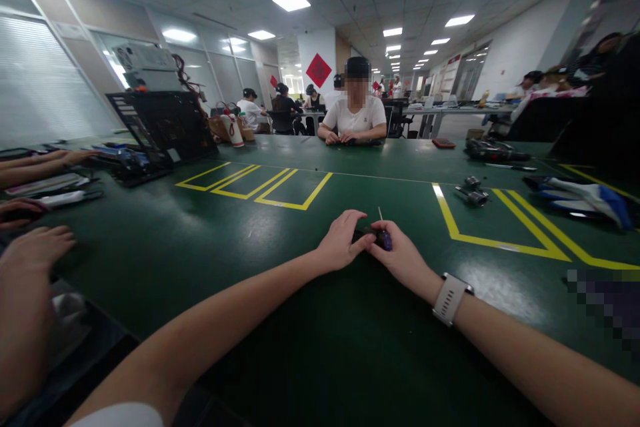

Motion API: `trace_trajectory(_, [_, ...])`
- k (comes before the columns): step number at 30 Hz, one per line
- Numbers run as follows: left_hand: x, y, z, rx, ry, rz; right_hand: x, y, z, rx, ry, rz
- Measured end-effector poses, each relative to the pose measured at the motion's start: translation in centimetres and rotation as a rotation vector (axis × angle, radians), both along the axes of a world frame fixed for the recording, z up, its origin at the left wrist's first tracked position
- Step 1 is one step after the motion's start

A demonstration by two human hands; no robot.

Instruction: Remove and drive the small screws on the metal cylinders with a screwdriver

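Both hands work close together over the near middle of the bench (240, 253), around a small dark object (359, 235) with a purple part (385, 240). Left hand (343, 240) curls fingers and thumb around the dark side; right hand (397, 250) is closed on the purple side, thumb and fingers pinching. Thin pale rod (380, 213) sticks up just by the right fingers; cannot tell if it belongs to the same piece. Fingers hide most of it, so its shape is unclear. The two-sided hold probably keeps such a small thing steady, with the thumbs toward the wearer for control. Forearms reach in from both sides, likely to keep the piece centred; watch (451, 298) on the right wrist.

Yellow tape (305, 207) outlines slots, presumably to give items set spots; metal fittings (473, 193) sit inside one at right, blue-and-white bundle (590, 200) farther right. Computer case (165, 127) stands at far left, apart from the hands, perhaps to leave working room. Co-worker's hand (40, 247) rests at the left edge; another person (355, 117) sits opposite.
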State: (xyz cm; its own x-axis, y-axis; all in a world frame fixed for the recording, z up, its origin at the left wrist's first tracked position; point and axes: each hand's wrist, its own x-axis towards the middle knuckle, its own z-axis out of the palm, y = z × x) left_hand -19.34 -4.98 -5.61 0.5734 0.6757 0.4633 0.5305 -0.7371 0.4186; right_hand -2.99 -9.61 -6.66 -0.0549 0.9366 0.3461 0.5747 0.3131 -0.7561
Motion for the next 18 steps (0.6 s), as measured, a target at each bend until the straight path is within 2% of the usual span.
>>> trace_trajectory(4, [-1.3, -1.7, 0.2, 0.189, -0.141, 0.142, -1.5, 0.3, 0.0, 0.090, -0.173, 0.076])
trace_trajectory(7, [-1.5, -2.8, 0.4, 0.273, -0.116, 0.119, -2.3, 0.5, 0.2, 0.165, -0.336, 0.147])
trace_trajectory(10, [-1.3, -3.4, 0.6, 0.290, -0.030, 0.059, -2.2, 1.1, 0.3, 0.195, -0.502, 0.180])
trace_trajectory(14, [-1.1, -3.6, 1.0, 0.289, 0.047, 0.022, -0.9, 2.5, 0.5, 0.158, -0.687, 0.115])
trace_trajectory(18, [-1.3, -3.5, 1.0, 0.282, 0.076, 0.017, 1.7, 3.9, 0.6, 0.099, -0.800, -0.011])
